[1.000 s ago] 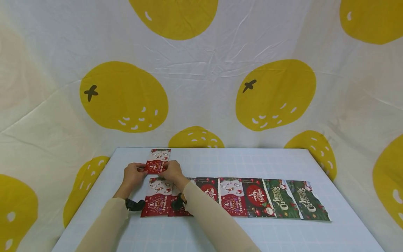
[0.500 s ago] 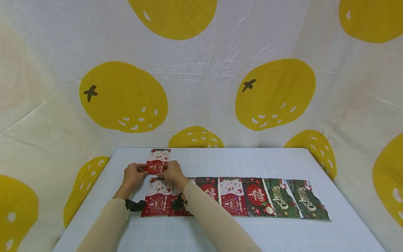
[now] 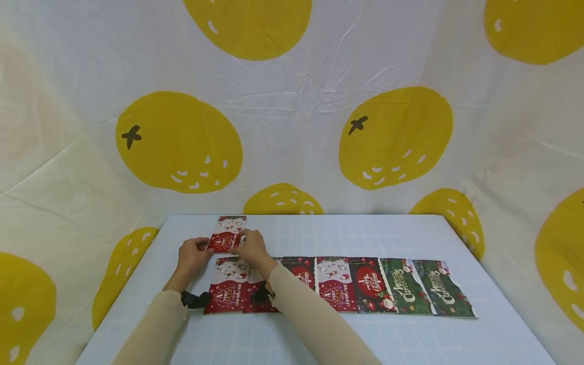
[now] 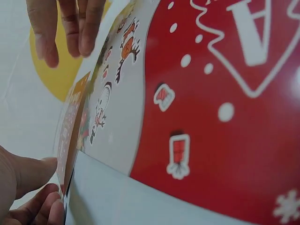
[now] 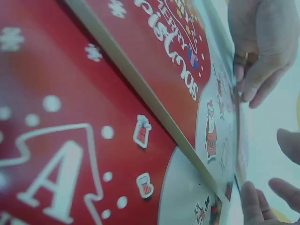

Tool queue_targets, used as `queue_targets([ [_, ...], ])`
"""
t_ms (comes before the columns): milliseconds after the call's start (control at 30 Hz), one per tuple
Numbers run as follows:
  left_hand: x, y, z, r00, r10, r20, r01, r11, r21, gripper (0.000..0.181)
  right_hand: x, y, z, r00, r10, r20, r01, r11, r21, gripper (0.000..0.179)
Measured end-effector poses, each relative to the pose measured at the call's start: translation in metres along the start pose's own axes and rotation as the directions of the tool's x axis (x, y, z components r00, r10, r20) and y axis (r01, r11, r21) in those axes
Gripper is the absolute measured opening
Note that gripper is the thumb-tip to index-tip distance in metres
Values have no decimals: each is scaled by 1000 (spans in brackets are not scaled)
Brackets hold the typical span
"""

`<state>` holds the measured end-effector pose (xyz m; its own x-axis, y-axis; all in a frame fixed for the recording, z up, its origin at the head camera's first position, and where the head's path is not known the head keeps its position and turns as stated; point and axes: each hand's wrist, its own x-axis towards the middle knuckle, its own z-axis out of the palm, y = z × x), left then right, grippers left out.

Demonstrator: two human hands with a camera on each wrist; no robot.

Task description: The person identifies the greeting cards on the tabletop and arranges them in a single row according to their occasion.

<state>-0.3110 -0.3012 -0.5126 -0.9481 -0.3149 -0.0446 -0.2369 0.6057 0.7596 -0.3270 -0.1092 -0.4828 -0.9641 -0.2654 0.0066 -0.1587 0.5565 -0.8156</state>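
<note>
A red-and-white Christmas card lies flat near the table's far left, above the row. My left hand pinches its lower left edge; in the left wrist view the thumb and fingers of that left hand meet at the card's side. On the opposite side is my right hand, its fingers spread at the card's right edge. From the right wrist, the right hand shows loosely parted fingers. Directly below lies the leftmost row card, with the same print; its neighbour is partly hidden by the right wrist.
Along the row to the right lie dark red-ornament cards, another red-and-white card and two green cards, slightly overlapping. They rest on a pale gridded table. A fruit-printed cloth hangs behind the table's far edge.
The upper card has shifted very slightly left, with my left hand still at its edge. The right hand's fingers have lifted and loosened a little. The head view has also drifted slightly.
</note>
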Motion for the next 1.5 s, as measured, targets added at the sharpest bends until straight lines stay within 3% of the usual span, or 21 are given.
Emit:
queue_targets([
  [267, -12, 1, -1, 999, 29, -42, -30, 999, -20, 44, -13, 6, -11, 995, -83, -54, 85, 996, 37, 50],
  [500, -30, 11, -4, 999, 35, -1, -35, 999, -34, 39, -26, 13, -20, 994, -104, -40, 108, 989, 104, 46],
  [733, -44, 12, -8, 996, 65, 55, -66, 998, 17, 44, -36, 17, -17, 998, -58, -33, 61, 994, 95, 40],
  [900, -52, 13, -9, 996, 47, 78, -50, 998, 46, 44, -44, 17, -17, 998, -40, -38, 43, 995, 86, 37],
  [1100, -58, 12, -8, 996, 31, 79, -34, 999, 43, 43, -49, 19, -14, 999, -27, -38, 30, 997, 74, 33],
  [1500, -63, 6, -7, 995, 58, 85, -61, 998, 34, 38, -53, 20, -6, 998, -45, -45, 46, 998, 34, 29],
])
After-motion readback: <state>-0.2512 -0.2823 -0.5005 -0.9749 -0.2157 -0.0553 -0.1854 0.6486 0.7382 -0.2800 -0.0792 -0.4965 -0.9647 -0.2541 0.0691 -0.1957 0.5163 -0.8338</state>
